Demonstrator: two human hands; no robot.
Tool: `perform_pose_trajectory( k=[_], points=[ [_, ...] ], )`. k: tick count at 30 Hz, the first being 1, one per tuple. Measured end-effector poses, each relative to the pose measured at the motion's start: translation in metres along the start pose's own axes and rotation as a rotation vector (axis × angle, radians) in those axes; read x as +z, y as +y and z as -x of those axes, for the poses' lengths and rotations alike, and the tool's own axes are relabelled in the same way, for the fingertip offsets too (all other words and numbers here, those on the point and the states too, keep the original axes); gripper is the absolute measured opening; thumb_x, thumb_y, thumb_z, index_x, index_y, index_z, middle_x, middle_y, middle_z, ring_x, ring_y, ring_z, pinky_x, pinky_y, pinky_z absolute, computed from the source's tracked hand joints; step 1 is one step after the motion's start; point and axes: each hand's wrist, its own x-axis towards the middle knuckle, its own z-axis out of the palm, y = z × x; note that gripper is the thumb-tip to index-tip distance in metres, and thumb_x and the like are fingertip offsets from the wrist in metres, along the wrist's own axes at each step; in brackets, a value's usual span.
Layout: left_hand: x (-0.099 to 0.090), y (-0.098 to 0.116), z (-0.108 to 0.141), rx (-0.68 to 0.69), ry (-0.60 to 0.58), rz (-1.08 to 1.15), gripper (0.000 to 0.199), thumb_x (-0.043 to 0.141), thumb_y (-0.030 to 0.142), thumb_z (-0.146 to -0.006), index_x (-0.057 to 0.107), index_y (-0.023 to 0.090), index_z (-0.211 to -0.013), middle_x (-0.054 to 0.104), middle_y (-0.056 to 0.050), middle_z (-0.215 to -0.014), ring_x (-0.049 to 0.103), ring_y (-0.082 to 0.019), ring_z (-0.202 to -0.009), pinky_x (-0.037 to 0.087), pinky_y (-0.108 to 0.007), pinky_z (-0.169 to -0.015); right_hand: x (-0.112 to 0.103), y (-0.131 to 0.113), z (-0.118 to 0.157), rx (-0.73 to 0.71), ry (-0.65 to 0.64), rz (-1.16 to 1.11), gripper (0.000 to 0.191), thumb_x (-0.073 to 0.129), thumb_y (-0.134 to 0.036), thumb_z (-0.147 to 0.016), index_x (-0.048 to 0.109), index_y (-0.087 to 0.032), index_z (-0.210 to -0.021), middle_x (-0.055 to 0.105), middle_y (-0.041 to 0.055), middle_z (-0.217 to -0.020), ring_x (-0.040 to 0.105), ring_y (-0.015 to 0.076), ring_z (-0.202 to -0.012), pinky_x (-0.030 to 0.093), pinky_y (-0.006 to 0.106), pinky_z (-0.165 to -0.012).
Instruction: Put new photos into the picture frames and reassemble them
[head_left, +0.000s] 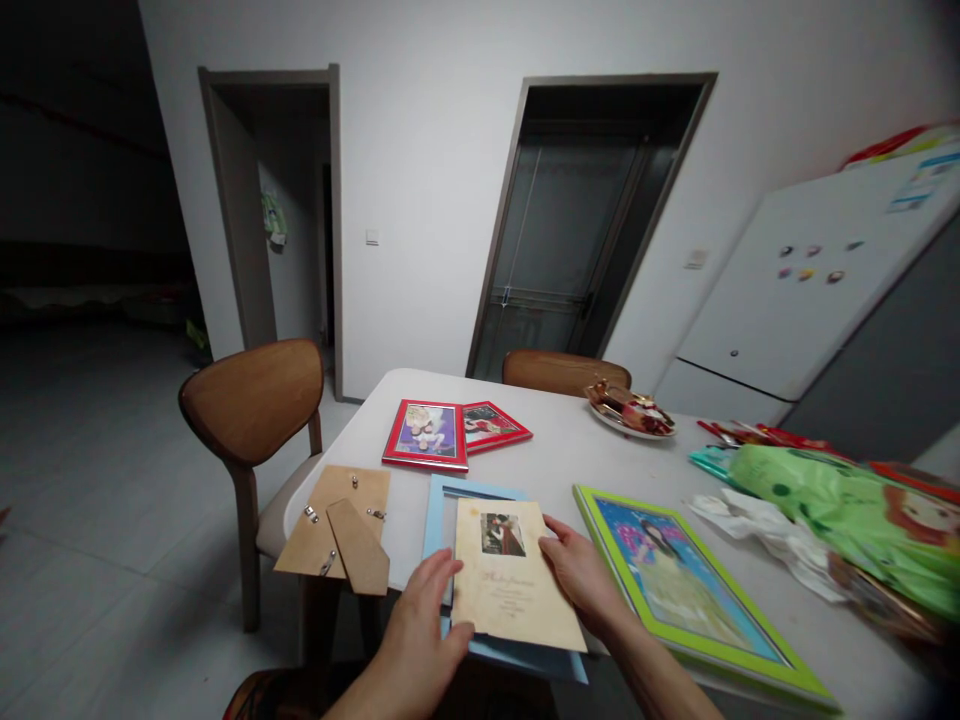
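Left hand (424,615) lies flat, fingers spread and gripping nothing, on the left edge of a cream printed card with a small photo (514,585); right hand (581,570) presses its right edge likewise, fingers loosely extended. Card sits on a pale blue rectangular picture frame (435,520) at the near edge of the white bench (562,450). Brown fibreboard frame backing with stand (337,530) lies just left; green-framed picture (690,585) just right.
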Motion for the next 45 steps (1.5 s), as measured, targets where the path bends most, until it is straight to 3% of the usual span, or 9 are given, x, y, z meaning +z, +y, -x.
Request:
perform_pose_trajectory(
  k=[10, 15, 20, 26, 29, 34, 39, 42, 45],
  points=[
    [-0.001, -0.004, 0.004, 0.188, -0.18, -0.314, 0.047, 0.054, 0.011, -0.06, 0.047, 0.015, -0.106, 0.041, -0.013, -0.123, 0.034, -0.024, -0.115, 0.025, -0.045, -0.098, 0.024, -0.002, -0.02, -0.126, 0.101, 0.256, 0.047, 0.036, -0.02, -0.065, 0.051, -0.01, -0.109, 0.065, 0.0049, -0.065, 0.057, 0.015, -0.054, 0.04, 0.022, -0.049],
    [-0.002, -0.009, 0.004, 0.211, -0.195, -0.355, 0.05, 0.053, 0.01, -0.061, 0.045, 0.014, -0.109, 0.038, -0.013, -0.125, 0.032, -0.024, -0.116, 0.024, -0.045, -0.098, 0.027, 0.0, -0.024, -0.118, 0.109, 0.355, 0.046, 0.034, -0.02, -0.067, 0.051, -0.008, -0.108, 0.064, 0.0062, -0.068, 0.057, 0.0149, -0.056, 0.039, 0.023, -0.052],
    [-0.003, -0.007, 0.003, 0.223, -0.228, -0.418, 0.049, 0.052, 0.009, -0.06, 0.046, 0.015, -0.108, 0.04, -0.013, -0.123, 0.034, -0.025, -0.115, 0.024, -0.047, -0.097, 0.028, -0.005, -0.021, -0.227, 0.143, 0.704, 0.037, 0.036, -0.025, -0.071, 0.056, -0.013, -0.099, 0.063, 0.0102, -0.082, 0.057, 0.0189, -0.074, 0.038, 0.026, -0.063],
    [0.0, -0.005, 0.001, 0.239, -0.235, -0.47, 0.049, 0.052, 0.008, -0.058, 0.047, 0.015, -0.107, 0.045, -0.013, -0.119, 0.037, -0.025, -0.112, 0.024, -0.048, -0.097, 0.033, -0.008, -0.008, -0.224, 0.126, 1.031, 0.032, 0.039, -0.037, -0.073, 0.059, -0.017, -0.088, 0.057, 0.0098, -0.084, 0.056, 0.0203, -0.075, 0.037, 0.027, -0.059],
    [-0.002, -0.003, 0.006, 0.271, -0.221, -0.454, 0.049, 0.051, 0.009, -0.06, 0.047, 0.016, -0.108, 0.046, -0.013, -0.119, 0.038, -0.025, -0.112, 0.026, -0.047, -0.096, 0.034, -0.009, -0.006, -0.226, 0.154, 1.048, 0.037, 0.042, -0.038, -0.073, 0.053, -0.017, -0.1, 0.055, 0.0091, -0.087, 0.055, 0.0198, -0.076, 0.037, 0.027, -0.06],
    [-0.049, -0.022, 0.014, 0.317, -0.102, -0.487, 0.058, 0.05, 0.012, -0.063, 0.037, 0.024, -0.118, 0.033, -0.007, -0.13, 0.029, -0.024, -0.119, 0.026, -0.045, -0.097, 0.032, -0.009, -0.005, -0.243, 0.198, 0.953, 0.048, 0.044, -0.035, -0.073, 0.039, -0.018, -0.117, 0.054, 0.0091, -0.093, 0.054, 0.0202, -0.08, 0.037, 0.028, -0.064],
    [-0.11, -0.084, 0.004, 0.072, 0.159, -0.778, 0.055, 0.044, 0.005, -0.06, 0.044, 0.019, -0.114, 0.042, -0.008, -0.124, 0.032, -0.024, -0.116, 0.027, -0.045, -0.096, 0.059, -0.028, 0.02, -0.549, 0.019, 0.723, 0.032, 0.041, -0.033, -0.076, 0.054, -0.017, -0.1, 0.055, 0.0088, -0.094, 0.049, 0.0192, -0.09, 0.034, 0.028, -0.079],
    [-0.12, -0.108, -0.001, 0.092, 0.164, -0.812, 0.046, 0.039, 0.007, -0.067, 0.049, 0.021, -0.11, 0.046, -0.005, -0.12, 0.037, -0.02, -0.114, 0.033, -0.037, -0.094, 0.089, -0.046, 0.039, -0.632, -0.162, 0.618, 0.035, 0.044, -0.035, -0.074, 0.054, -0.017, -0.103, 0.058, 0.0084, -0.095, 0.049, 0.0203, -0.091, 0.033, 0.03, -0.082],
    [-0.116, -0.108, 0.001, 0.195, 0.212, -0.813, 0.038, 0.036, 0.013, -0.074, 0.051, 0.021, -0.108, 0.047, -0.006, -0.119, 0.039, -0.019, -0.113, 0.036, -0.036, -0.092, 0.115, -0.058, 0.047, -0.632, -0.214, 0.549, 0.045, 0.047, -0.04, -0.072, 0.049, -0.019, -0.111, 0.058, 0.0084, -0.099, 0.049, 0.0216, -0.093, 0.034, 0.032, -0.081]
  ],
)
